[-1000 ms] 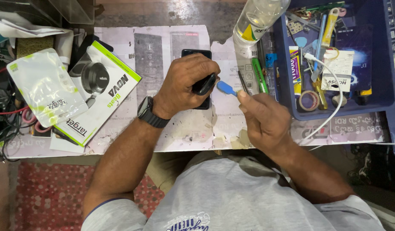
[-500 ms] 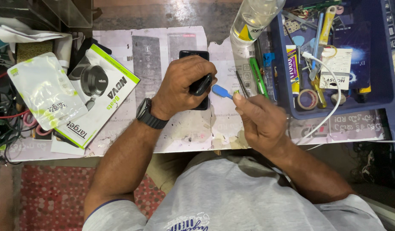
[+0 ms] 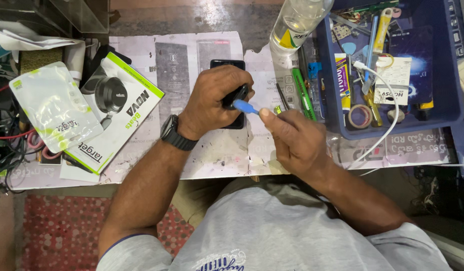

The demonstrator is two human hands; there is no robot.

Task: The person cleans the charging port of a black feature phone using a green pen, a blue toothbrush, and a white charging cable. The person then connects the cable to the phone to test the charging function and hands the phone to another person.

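right hand (image 3: 292,138) drawn closer to left hand (image 3: 212,103), blue tool (image 3: 246,107) tip now at the small black device (image 3: 235,96)

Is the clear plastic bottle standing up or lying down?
Cannot tell for sure. The clear plastic bottle with a yellow label is seen from above, beside the blue plastic tray; its cap end is out of view.

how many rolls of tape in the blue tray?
1 that I can make out: a tape roll lying flat near the front wall of the blue tray, beside a yellow tool. Clutter could hide others.
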